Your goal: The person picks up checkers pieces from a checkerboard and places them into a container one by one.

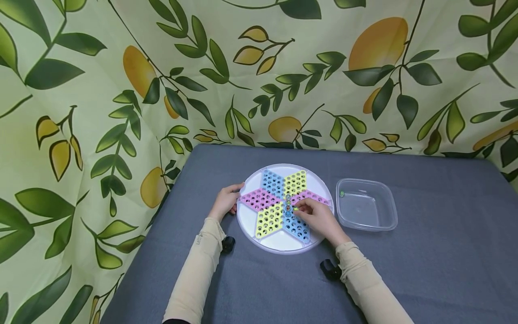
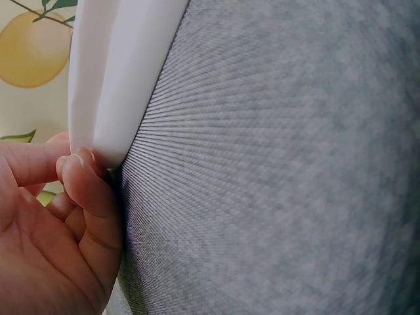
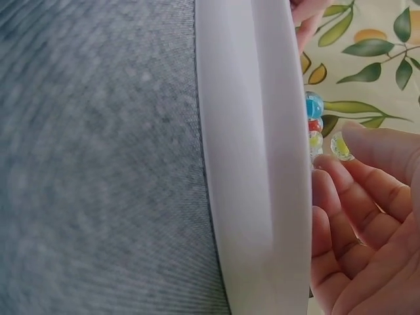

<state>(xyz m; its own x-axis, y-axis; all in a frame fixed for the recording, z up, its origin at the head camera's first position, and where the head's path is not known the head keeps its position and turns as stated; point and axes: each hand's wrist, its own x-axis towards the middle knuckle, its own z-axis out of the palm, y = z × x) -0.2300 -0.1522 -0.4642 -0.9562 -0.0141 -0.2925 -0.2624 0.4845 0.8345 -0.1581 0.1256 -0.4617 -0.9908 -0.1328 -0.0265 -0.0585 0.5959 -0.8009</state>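
Note:
A round white Chinese checkers board (image 1: 279, 239) with a blue, yellow and pink star lies on the cloth. At its left rim, my left hand (image 1: 225, 201) holds the edge between thumb and fingers. Over the star's middle, my right hand (image 1: 319, 219) pinches a clear marble with yellow-green inside (image 3: 341, 147) between thumb and forefinger. Several marbles (image 1: 288, 208) stand in a short row at the board's centre, close to those fingertips. In the right wrist view, a blue marble (image 3: 314, 105) and a red one show past the rim.
To the right of the board stands a clear plastic container (image 1: 366, 220) with a few greenish marbles (image 1: 341, 194) at its left side. A dark grey cloth (image 1: 445, 252) covers the table. Leaf-patterned fabric (image 1: 251, 90) hangs behind and on the left.

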